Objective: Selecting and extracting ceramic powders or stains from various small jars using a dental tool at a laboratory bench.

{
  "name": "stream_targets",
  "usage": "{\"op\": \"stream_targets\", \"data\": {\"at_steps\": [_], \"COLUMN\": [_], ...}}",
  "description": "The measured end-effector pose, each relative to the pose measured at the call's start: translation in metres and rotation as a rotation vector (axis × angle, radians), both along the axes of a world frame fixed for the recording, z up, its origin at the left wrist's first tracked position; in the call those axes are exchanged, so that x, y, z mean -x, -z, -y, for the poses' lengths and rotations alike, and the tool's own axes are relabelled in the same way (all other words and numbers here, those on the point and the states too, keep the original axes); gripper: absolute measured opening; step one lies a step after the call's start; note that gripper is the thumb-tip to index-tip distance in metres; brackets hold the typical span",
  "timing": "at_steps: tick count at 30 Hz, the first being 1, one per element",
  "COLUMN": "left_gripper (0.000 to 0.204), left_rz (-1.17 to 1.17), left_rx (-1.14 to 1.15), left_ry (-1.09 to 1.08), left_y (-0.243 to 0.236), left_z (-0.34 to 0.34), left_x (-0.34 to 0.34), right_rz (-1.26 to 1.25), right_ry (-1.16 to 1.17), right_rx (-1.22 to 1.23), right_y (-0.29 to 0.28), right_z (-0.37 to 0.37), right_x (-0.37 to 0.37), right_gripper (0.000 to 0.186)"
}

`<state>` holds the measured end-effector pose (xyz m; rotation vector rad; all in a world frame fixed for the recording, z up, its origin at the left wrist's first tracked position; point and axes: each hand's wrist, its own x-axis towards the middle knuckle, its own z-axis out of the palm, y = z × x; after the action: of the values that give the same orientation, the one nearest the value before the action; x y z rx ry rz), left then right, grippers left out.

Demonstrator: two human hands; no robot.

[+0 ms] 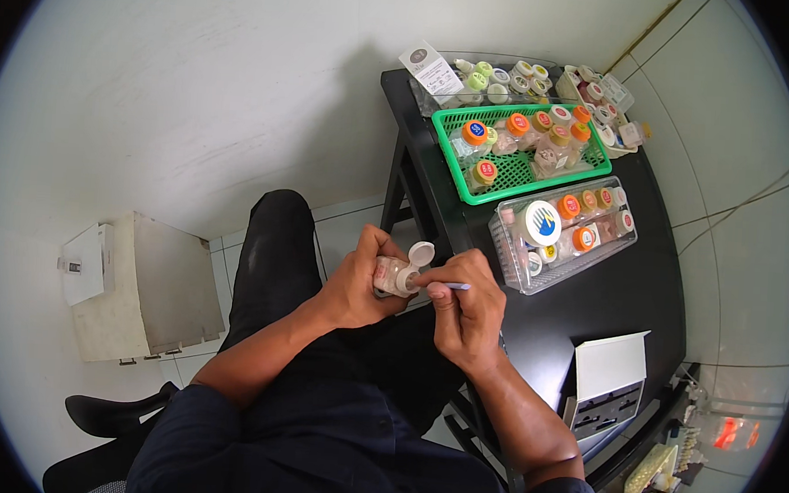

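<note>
My left hand [353, 285] is closed around a small clear plastic bottle [387, 275], tilted with its mouth toward my right hand. The bottle's round white flip lid [422, 254] stands open on its hinge. Pinched in my right hand [474, 307] is a slim pale stick-like tool [457, 286]; its exact kind is not clear. My right index finger points to the bottle's mouth, close to the rim. Whether it touches, and where the tool's far end lies, I cannot tell. Both hands are above my lap, beside the black table.
On the black table [543, 323] stand a green basket [466, 192] and a clear plastic basket [537, 282], both with several lidded jars. More jars sit behind, near a printed card [430, 71]. An open white box [610, 364] lies nearer me. A cabinet [112, 292] is at left.
</note>
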<state>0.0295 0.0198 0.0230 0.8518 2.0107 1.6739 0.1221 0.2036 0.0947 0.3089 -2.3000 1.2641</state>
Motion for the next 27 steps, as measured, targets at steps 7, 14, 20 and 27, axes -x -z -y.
{"op": "stream_targets", "data": {"at_steps": [7,14,20,27], "left_gripper": [0.064,0.066,0.066,0.062], "left_rz": [-0.197,-0.149,-0.126,-0.012], "left_rx": [-0.161,-0.293,-0.267,-0.324], "left_ry": [0.077,-0.001,0.013,0.103], "left_y": [0.008,0.021,0.018,0.012], "left_z": [-0.002,-0.006,-0.004,-0.001], "left_x": [0.008,0.002,0.006,0.009], "right_rz": [-0.098,-0.092,-0.13,-0.104], "right_ry": [0.068,0.121,0.117,0.123], "right_rx": [-0.055,-0.076,-0.113,-0.136], "right_y": [-0.003,-0.001,-0.002,-0.005], "right_z": [0.005,0.006,0.006,0.005], "right_x": [0.001,0.001,0.0,-0.001], "right_gripper": [0.008,0.01,0.014,0.02]}}
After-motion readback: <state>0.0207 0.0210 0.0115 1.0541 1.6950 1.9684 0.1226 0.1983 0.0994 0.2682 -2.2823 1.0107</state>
